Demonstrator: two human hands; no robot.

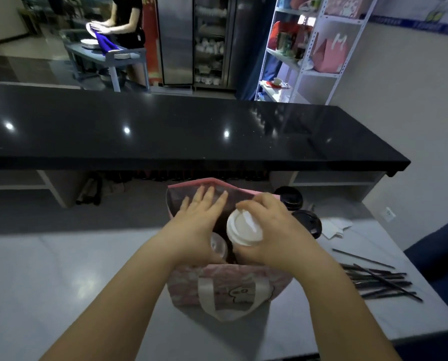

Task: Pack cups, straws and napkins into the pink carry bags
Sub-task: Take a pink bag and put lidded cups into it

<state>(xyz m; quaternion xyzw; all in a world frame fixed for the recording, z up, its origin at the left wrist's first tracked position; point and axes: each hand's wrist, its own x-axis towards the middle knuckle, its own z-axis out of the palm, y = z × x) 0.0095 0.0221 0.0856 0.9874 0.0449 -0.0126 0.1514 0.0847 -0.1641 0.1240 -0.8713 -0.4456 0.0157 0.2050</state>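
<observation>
Our right hand (267, 225) grips a white-lidded cup (244, 227) over the open pink bag (228, 287) on the white counter (61, 277); our left hand (199, 217), fingers straight, holds the bag's mouth open

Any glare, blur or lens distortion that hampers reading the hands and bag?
Head view: bright glare spots dot the black counter, whose edge the wide lens bows; the right hand gripping the white-lidded cup is slightly motion-blurred at the fingertips; the pink bag is dim inside.
</observation>
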